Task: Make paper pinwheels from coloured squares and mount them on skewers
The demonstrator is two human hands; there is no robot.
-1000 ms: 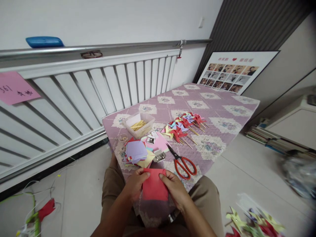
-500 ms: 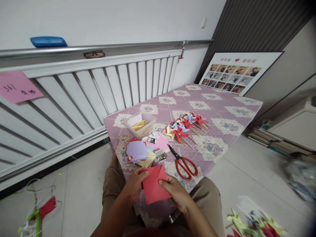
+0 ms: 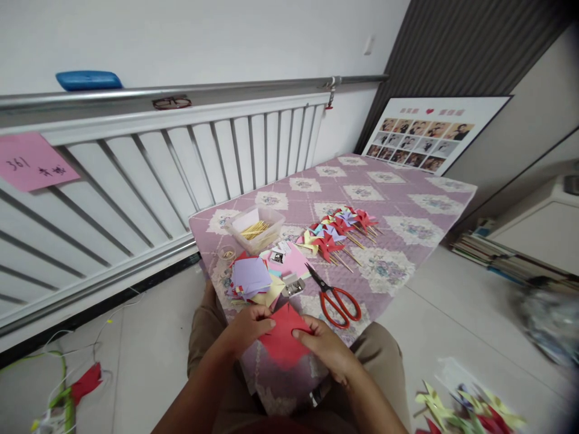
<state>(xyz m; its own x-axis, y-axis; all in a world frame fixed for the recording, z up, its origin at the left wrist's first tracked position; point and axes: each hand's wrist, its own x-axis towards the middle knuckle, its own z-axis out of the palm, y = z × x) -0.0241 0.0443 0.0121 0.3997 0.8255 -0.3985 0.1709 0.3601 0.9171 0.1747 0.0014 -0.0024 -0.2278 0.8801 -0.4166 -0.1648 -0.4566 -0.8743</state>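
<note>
A red square of paper lies turned like a diamond at the near edge of the purple quilted table, pinched from both sides. My left hand grips its left corner with thumb and fingers closed. My right hand holds its right edge, thumb on top. Just beyond sits a stack of coloured paper squares, and red-handled scissors lie to the right of it.
A clear plastic box of wooden sticks, a metal stapler and a row of finished paper pinwheels are on the table. A white radiator stands at left. More pinwheels lie on the floor at lower right.
The red paper has rotated between my hands from square-on to corner-up. Both hands stayed at the table's near edge.
</note>
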